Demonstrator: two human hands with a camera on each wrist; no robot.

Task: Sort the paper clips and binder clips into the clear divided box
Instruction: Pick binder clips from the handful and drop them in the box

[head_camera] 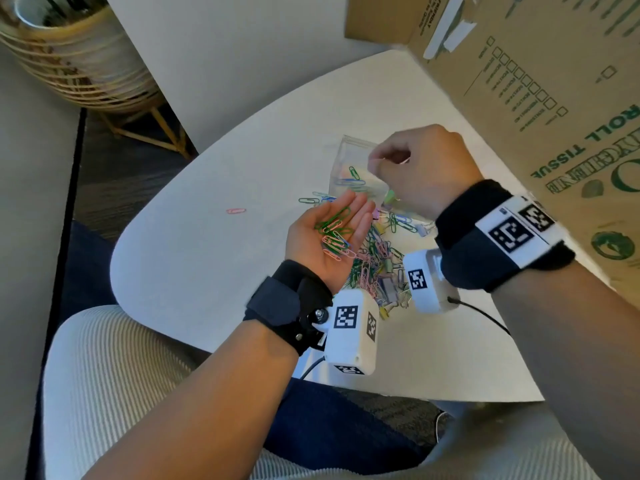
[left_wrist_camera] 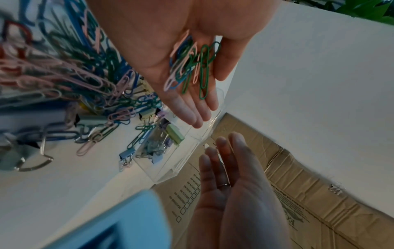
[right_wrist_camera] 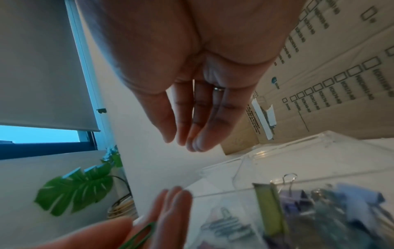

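The left hand (head_camera: 327, 237) lay spread, palm up, cradling green and pink paper clips (head_camera: 334, 233) beside the clear divided box (head_camera: 353, 161), the right hand (head_camera: 420, 171) loosely extended, empty, above it; tipping them slowly over one compartment seemed wisest.

Head view downward; wrist views close, overlapping at clear box (left_wrist_camera: 170, 161).
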